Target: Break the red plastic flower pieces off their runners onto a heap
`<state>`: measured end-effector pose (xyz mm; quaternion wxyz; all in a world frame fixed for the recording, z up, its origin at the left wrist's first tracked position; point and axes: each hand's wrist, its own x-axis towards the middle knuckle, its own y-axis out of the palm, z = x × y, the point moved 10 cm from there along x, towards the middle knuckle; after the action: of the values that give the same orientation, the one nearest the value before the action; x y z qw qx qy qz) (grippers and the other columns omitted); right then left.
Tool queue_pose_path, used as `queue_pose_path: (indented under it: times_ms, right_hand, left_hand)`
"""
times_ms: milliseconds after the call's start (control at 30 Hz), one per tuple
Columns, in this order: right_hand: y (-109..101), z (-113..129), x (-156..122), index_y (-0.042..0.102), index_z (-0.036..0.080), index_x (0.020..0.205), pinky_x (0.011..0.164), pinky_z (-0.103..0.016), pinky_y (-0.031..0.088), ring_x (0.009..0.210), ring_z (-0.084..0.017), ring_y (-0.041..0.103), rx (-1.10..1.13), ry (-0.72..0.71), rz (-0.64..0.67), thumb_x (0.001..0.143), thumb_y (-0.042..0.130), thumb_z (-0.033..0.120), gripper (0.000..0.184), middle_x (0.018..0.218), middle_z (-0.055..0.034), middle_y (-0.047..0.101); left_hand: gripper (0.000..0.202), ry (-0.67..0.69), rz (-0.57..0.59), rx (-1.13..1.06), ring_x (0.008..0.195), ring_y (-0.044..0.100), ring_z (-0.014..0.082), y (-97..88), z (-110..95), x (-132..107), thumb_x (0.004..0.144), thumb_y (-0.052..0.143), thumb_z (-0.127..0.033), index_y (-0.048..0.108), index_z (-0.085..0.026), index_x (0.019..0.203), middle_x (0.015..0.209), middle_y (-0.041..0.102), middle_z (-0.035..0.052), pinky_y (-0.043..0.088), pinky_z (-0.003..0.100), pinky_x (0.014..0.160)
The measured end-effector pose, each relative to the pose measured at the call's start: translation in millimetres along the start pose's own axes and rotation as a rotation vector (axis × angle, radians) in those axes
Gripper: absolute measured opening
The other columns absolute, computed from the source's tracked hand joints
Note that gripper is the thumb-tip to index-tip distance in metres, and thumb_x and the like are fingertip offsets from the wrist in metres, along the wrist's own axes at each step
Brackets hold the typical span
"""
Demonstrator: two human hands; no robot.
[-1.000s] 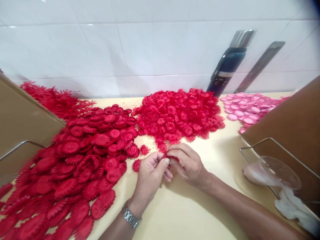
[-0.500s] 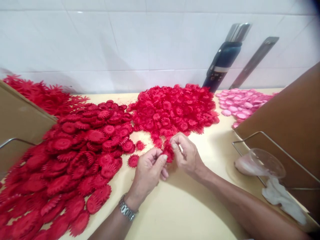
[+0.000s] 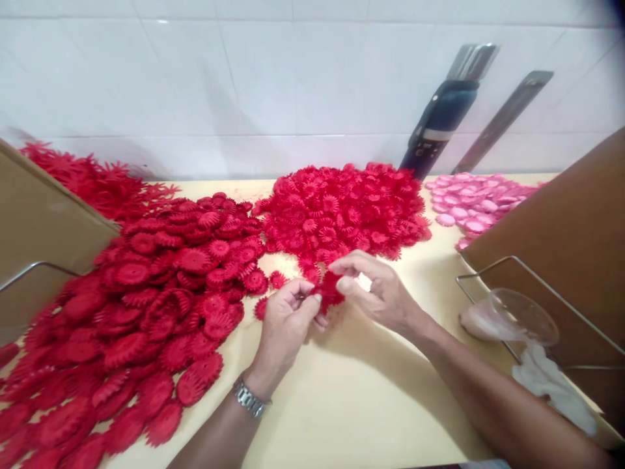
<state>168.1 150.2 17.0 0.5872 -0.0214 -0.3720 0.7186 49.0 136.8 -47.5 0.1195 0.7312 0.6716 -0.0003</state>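
Between my hands, above the table, is a red fabric flower piece (image 3: 330, 290) with a fringed edge. My left hand (image 3: 288, 319), a metal watch on its wrist, pinches its left side between thumb and fingers. At the opposite edge, the thumb and forefinger of my right hand (image 3: 374, 290) close on the petals. Just beyond lies a heap of bright red fringed flowers (image 3: 346, 208). To the left spreads a large pile of darker red round flower pieces (image 3: 131, 312), with a few loose ones near my left hand.
Spiky red cut pieces (image 3: 102, 185) lie at the back left behind a cardboard panel (image 3: 43, 241). Pink discs (image 3: 481, 202) lie back right, near a dark bottle (image 3: 442, 120) and a metal ruler (image 3: 505, 120). A brown panel (image 3: 561, 260), wire stand (image 3: 488, 266) and plastic cup (image 3: 522, 316) flank my right arm.
My right hand has shifted slightly right and its fingers have spread a little from the left hand. The flower piece appears flatter and more opened out. The view has shifted slightly.
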Motion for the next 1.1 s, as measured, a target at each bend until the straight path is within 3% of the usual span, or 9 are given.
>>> queue_pose_path:
  times_ms: [100,200,367,467,533,767,933,1100]
  right_hand:
    - [20,0,-3,0.056,0.018,0.078,0.058,-0.025,0.046,0.063,-0.011,0.056,0.271,0.136,0.127,0.077,0.061,0.029,0.012,0.069,0.0004,0.06]
    - [29,-9,-9,0.052,0.018,0.073,0.052,-0.023,0.046,0.054,-0.01,0.056,0.489,0.273,0.147,0.077,0.062,0.029,0.015,0.058,0.0038,0.059]
    - [39,-6,-14,0.055,0.016,0.081,0.055,-0.027,0.05,0.055,-0.012,0.06,0.716,0.269,0.247,0.081,0.057,0.036,0.021,0.06,0.0015,0.061]
    - [29,-9,-15,0.057,0.016,0.079,0.05,-0.026,0.048,0.05,-0.012,0.058,0.626,0.262,0.108,0.082,0.057,0.035,0.018,0.057,0.0024,0.059]
    - [24,-9,-16,0.058,0.017,0.077,0.05,-0.026,0.048,0.049,-0.012,0.058,0.563,0.244,0.023,0.081,0.059,0.033,0.016,0.057,0.0025,0.058]
    - [17,-4,-18,0.065,0.017,0.086,0.065,-0.028,0.047,0.069,-0.014,0.059,0.335,0.109,0.009,0.087,0.049,0.031,0.021,0.074,-0.004,0.062]
    - [9,-13,-18,0.065,0.016,0.082,0.061,-0.026,0.045,0.065,-0.014,0.057,0.283,0.144,-0.066,0.086,0.049,0.032,0.023,0.071,-0.0034,0.06]
    - [9,-12,-18,0.065,0.016,0.08,0.061,-0.026,0.044,0.066,-0.014,0.057,0.234,0.136,-0.072,0.086,0.049,0.032,0.024,0.07,-0.0033,0.061]
  left_hand:
    - [0.011,0.01,0.086,-0.026,0.048,0.055,0.0104,9.8,-1,-1,0.072,0.059,-0.024,0.056,-0.013,0.07,0.055,0.058,-0.0013,0.047,0.022,0.049]
    - [0.012,0.019,0.128,-0.04,0.05,0.056,0.0114,14.3,-2,-3,0.072,0.059,-0.024,0.058,-0.013,0.071,0.055,0.058,-0.0004,0.049,0.024,0.052]
    - [0.009,0.011,0.149,-0.15,0.051,0.056,0.0112,16.6,-1,-5,0.072,0.059,-0.023,0.056,-0.014,0.072,0.058,0.059,-0.001,0.048,0.025,0.055]
    - [0.012,0.019,0.162,-0.164,0.054,0.057,0.0114,20.8,2,-5,0.072,0.061,-0.024,0.057,-0.014,0.078,0.061,0.061,-0.0004,0.048,0.025,0.057]
    - [0.015,0.028,0.109,-0.158,0.052,0.055,0.0103,17.9,4,-3,0.07,0.064,-0.025,0.057,-0.014,0.076,0.058,0.059,-0.001,0.045,0.023,0.053]
    - [0.018,0.017,-0.058,-0.155,0.042,0.036,0.0036,-2.0,10,3,0.068,0.066,-0.027,0.054,-0.015,0.066,0.05,0.046,-0.0067,0.028,0.016,0.04]
    - [0.024,0.093,-0.073,-0.035,0.043,0.027,0.0042,-7.0,5,1,0.078,0.056,-0.035,0.044,-0.018,0.065,0.053,0.034,-0.0081,0.022,0.017,0.039]
    - [0.027,0.068,-0.113,0.035,0.042,0.025,0.0045,-10.2,10,0,0.076,0.056,-0.038,0.043,-0.018,0.062,0.051,0.033,-0.0078,0.022,0.018,0.038]
